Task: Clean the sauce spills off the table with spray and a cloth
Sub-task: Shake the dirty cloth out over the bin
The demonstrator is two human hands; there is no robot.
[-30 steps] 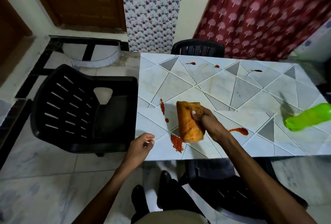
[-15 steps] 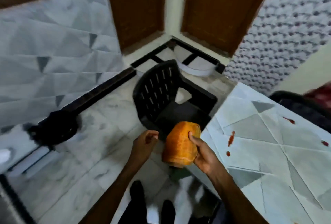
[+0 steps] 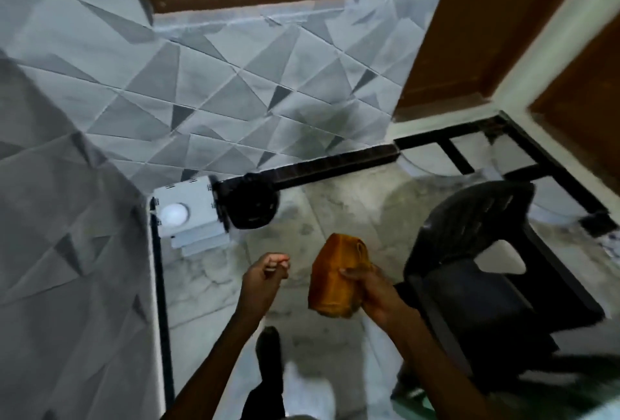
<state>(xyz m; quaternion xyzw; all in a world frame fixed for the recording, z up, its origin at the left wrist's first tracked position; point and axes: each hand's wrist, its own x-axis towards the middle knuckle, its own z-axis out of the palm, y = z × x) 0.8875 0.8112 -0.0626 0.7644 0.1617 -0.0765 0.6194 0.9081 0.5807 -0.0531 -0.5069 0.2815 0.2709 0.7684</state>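
You're holding the cloth [image 3: 333, 280] above the floor.
Your right hand [image 3: 377, 297] is gripping it near the chair [image 3: 486, 272]; your left hand [image 3: 266, 280] is hovering alongside, clenched and empty.

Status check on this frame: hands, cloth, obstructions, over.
Right hand grips orange cloth, mid-air. Left hand curled, empty. Spills, spray out of view. Black chair close on the right.

Right hand [image 3: 375, 290] grips cloth [image 3: 332, 280]; left hand [image 3: 263, 280] curls its fingers [image 3: 276, 260], seemingly empty
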